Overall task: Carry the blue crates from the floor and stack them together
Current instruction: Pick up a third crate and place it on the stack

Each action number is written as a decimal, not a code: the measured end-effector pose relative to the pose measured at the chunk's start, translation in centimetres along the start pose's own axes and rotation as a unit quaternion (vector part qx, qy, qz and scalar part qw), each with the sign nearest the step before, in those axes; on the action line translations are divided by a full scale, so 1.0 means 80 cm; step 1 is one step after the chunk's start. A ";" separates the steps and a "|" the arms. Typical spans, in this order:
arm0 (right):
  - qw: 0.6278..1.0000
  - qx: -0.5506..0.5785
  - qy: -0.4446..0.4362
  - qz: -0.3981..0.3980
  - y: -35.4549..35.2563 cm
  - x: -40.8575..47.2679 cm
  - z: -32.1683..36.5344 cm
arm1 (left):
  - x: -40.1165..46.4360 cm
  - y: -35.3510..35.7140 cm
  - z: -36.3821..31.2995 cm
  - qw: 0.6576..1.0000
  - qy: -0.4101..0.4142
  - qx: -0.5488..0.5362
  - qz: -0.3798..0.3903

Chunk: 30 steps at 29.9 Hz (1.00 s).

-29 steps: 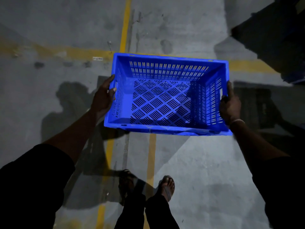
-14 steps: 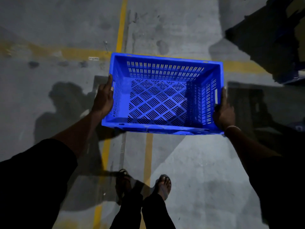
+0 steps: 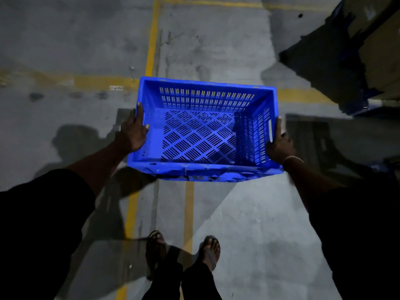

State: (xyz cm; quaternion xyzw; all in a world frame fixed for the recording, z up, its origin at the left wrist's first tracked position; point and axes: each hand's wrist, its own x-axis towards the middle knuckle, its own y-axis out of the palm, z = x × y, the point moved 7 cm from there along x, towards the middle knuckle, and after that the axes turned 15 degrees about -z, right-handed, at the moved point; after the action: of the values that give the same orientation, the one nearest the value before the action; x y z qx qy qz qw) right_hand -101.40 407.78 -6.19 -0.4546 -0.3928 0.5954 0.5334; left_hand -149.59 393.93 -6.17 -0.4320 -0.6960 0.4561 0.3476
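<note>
Head view: carrying one empty blue crate (image 3: 201,131) clear of the concrete floor (image 3: 249,224) at centre frame, held level by its two short ends, presumably for balance while walking toward a stack; dark stacked goods (image 3: 346,61) looming at 2 o'clock, identity uncertain. Gripping the 9 o'clock end with the left hand (image 3: 133,132), thumb hooked over the rim and fingers outside the wall; clamping the 3 o'clock end with the right hand (image 3: 279,144), arms extended forward and slightly spread.
</note>
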 end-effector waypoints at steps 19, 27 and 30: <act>0.999 -0.002 -0.032 -0.034 -0.007 -0.071 0.009 | -0.062 -0.046 -0.031 0.984 -0.052 0.049 0.162; 0.984 0.073 -0.161 0.000 -0.138 -0.179 0.143 | -0.205 -0.206 -0.093 0.988 -0.041 -0.102 0.110; 0.973 0.101 -0.210 -0.001 -0.188 -0.228 0.196 | -0.275 -0.278 -0.104 0.983 -0.081 -0.151 0.063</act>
State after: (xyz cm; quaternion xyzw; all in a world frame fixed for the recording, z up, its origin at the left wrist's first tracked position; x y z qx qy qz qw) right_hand -111.98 391.78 14.77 -0.2631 -0.4340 0.7136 0.4829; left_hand -140.14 371.81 15.49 -0.4840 -0.7545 0.4000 0.1911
